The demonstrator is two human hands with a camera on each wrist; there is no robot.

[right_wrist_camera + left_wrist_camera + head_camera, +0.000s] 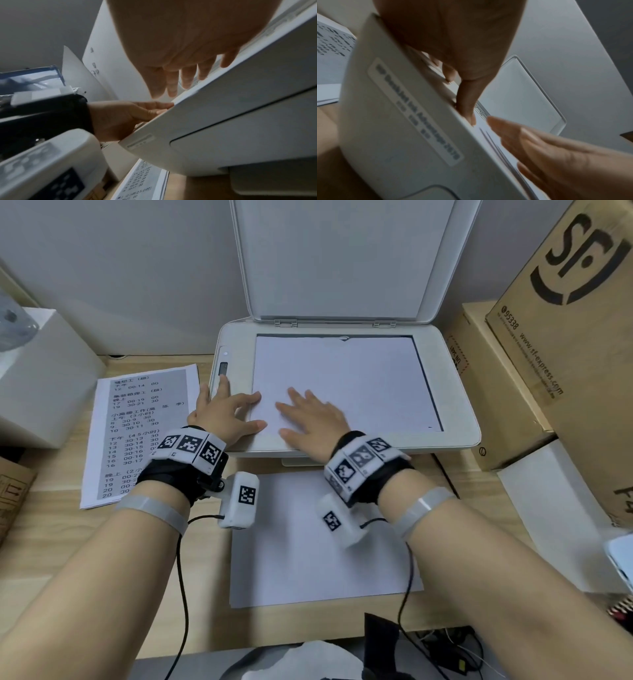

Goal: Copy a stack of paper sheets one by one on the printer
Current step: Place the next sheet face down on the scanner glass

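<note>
A face-down sheet (342, 378) is pressed flat under both hands, left hand (226, 412) and right hand (313, 416), fingers straight; the scanner lid (335, 258) is raised, so copying is apparently pending.

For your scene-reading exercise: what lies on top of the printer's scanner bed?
A white sheet, blank side up, covers the scanner bed. Both hands, left hand and right hand, press flat on it. Its underside is hidden.

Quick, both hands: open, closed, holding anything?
Left hand: open, fingers spread at the left edge of the sheet.
Right hand: open, flat on the sheet, holding nothing.
</note>
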